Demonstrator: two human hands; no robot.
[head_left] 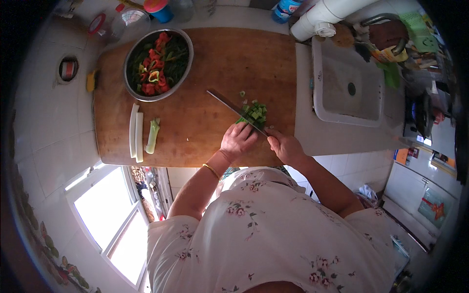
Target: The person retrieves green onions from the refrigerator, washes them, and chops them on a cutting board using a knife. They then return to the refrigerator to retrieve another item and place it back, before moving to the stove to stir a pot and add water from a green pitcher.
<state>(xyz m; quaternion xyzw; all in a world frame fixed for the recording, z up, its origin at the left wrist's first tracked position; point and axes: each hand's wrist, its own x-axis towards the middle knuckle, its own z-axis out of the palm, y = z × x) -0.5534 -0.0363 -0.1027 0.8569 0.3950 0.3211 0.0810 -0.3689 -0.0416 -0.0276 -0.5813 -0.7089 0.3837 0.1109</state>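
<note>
My right hand (287, 146) grips the handle of a kitchen knife (234, 107), whose blade slants up and to the left. Against the near side of the blade, my left hand (239, 140) presses down on green stalks that its fingers mostly hide. A heap of chopped green pieces (255, 112) lies just beyond the blade, with a few loose bits around it. All of this rests on a large wooden cutting board (234, 58). Two white stalks (136, 133) and a shorter pale green stalk (152, 135) lie toward the board's left side.
A metal bowl (190, 55) of cut red peppers and dark greens stands at the board's back left. To the right is a white sink (326, 113), with a white drainpipe (329, 16) behind it. Jars and a blue-labelled bottle (285, 11) line the back wall.
</note>
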